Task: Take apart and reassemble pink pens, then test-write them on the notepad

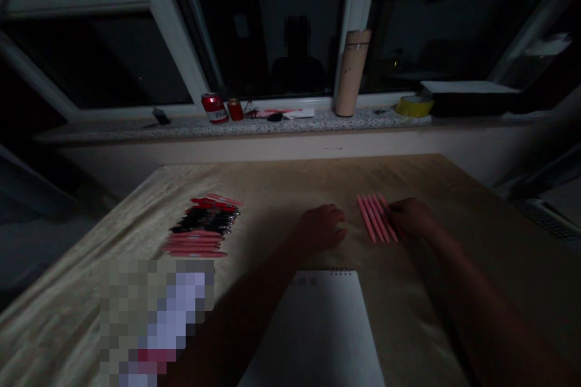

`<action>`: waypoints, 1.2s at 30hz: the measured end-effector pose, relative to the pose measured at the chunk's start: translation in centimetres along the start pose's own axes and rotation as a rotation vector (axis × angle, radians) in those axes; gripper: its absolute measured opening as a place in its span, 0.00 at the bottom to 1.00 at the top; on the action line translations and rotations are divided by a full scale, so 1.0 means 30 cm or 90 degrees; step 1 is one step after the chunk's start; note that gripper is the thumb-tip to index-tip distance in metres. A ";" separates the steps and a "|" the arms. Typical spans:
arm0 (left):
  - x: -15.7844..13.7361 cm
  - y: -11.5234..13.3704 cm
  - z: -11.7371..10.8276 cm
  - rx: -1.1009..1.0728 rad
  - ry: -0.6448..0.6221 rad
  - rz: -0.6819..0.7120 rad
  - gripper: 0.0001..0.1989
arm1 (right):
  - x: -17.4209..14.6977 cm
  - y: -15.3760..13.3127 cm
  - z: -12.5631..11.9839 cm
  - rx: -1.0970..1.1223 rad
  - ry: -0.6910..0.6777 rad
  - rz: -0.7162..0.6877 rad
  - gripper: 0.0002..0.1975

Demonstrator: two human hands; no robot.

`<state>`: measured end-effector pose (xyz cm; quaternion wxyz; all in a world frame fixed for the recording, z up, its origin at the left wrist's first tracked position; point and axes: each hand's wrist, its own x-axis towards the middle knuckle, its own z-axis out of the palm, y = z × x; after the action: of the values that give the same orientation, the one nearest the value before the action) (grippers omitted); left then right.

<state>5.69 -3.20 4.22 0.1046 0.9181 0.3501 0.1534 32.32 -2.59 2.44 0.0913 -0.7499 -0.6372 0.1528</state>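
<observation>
My left hand hovers over or rests on the cloth, which one I cannot tell, its fingers curved and apart with nothing between them. To its right several pink pens lie side by side in a neat slanted row. My right hand is at the right edge of that row, its fingertips closed on the outermost pink pen; part of the grip is dark. On the left lies a stack of pens: pink pens in front, black pens in the middle, red and pink ones behind. A white spiral notepad lies below my hands.
A creased beige cloth covers the table. A blurred-out patch hides an item at the front left. On the granite sill stand a red can, a small jar, a tall cylinder and yellow tape.
</observation>
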 end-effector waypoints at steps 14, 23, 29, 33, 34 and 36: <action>0.218 -0.067 0.145 0.007 0.042 0.055 0.13 | 0.039 -0.033 -0.009 -0.028 0.043 0.018 0.15; 0.220 -0.055 0.168 -0.015 0.044 0.065 0.14 | 0.059 -0.026 0.008 -0.003 0.052 0.018 0.15; 0.213 -0.044 0.173 0.024 0.047 0.053 0.15 | 0.061 -0.025 0.011 0.017 0.053 0.029 0.15; 0.209 -0.031 0.173 0.032 0.044 0.033 0.16 | 0.058 -0.020 0.013 0.022 0.063 0.026 0.15; 0.208 -0.030 0.173 0.033 0.042 0.026 0.16 | 0.056 -0.020 0.013 0.021 0.069 0.025 0.15; 0.202 -0.032 0.171 0.035 0.036 0.016 0.15 | 0.048 -0.023 0.012 0.024 0.090 0.027 0.15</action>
<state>11.22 1.17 0.44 0.0673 0.9203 0.3453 0.1711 31.77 -1.08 2.17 0.1469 -0.7704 -0.6100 0.1133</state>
